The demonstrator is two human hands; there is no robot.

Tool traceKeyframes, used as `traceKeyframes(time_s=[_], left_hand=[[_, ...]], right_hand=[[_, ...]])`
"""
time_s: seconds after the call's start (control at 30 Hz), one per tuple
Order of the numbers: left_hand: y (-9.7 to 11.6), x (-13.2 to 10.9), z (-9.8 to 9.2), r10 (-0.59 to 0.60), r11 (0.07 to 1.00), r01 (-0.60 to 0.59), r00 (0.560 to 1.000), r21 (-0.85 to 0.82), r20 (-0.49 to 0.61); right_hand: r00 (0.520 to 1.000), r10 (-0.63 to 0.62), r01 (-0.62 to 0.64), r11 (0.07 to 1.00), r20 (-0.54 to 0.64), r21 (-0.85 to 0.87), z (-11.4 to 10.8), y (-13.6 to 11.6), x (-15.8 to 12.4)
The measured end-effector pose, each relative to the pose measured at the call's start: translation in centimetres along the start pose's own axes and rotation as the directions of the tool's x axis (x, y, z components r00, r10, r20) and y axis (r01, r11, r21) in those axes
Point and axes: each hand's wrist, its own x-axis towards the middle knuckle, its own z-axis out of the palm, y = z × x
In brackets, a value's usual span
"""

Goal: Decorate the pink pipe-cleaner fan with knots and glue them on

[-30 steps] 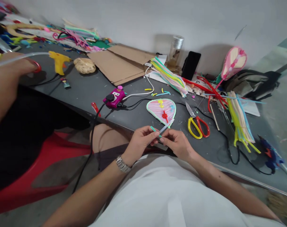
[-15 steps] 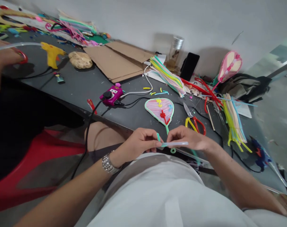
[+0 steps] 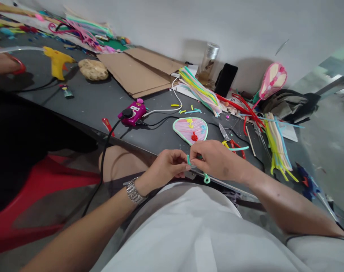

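My left hand (image 3: 173,163) is closed in a pinch around a short, upright piece of green pipe cleaner (image 3: 188,159). Meeting it fingertip to fingertip, my right hand (image 3: 215,160) also pinches the green pipe cleaner. A light green length (image 3: 239,148) shows past the back of my right hand, over the scissors handles; its link to the held piece is hidden. Just beyond my hands lies a fan-shaped panel (image 3: 185,130) with pink strands, a green rim and red, yellow and blue decorations. A curled green end (image 3: 207,178) sits below my right hand.
Scissors (image 3: 224,132) lie right of the panel. A purple power socket (image 3: 132,112) with cables stands left. Behind are cardboard (image 3: 143,71), pipe cleaner bundles (image 3: 200,90), a phone (image 3: 226,80) and a bottle (image 3: 208,64). Another person's hand (image 3: 3,64) is near a yellow glue gun (image 3: 57,62).
My right hand has moved left and up, closer to my left fingertips, covering the panel's handle. The pale translucent stick between my hands is no longer visible. A light green length now shows over the scissors.
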Motion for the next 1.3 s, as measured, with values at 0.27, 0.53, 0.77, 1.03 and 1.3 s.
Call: traceKeyframes(time_s=[0.27,0.53,0.77,1.03,1.3], left_hand=[[-1.2,0.6,-1.1,0.056,0.985,-0.058,0.998,-0.163,-0.016],[-0.7,-0.3,0.4,0.051,0.959,-0.083,0.991,-0.27,-0.123],[-0.4,-0.8,0.9,0.076,0.922,-0.1,0.994,-0.375,-0.078],[0.7,-1.9,0.0,0.031,0.992,-0.013,0.989,-0.123,0.148],[0.1,-1.4,-0.1,-0.009,0.998,0.01,1.0,-0.06,0.027]], right_hand=[[0.921,-0.172,0.124,0.98,-0.349,-0.154,5.8,-0.4,-2.5],[0.769,-0.19,0.214,0.976,-0.61,-0.034,8.5,0.6,-3.7],[0.857,0.166,0.146,0.83,-0.488,0.538,7.9,2.0,-3.9],[0.994,-0.039,-0.04,0.742,0.103,0.669,3.4,4.5,-1.8],[0.948,-0.319,0.319,0.948,0.001,0.026,0.8,2.3,0.1]])
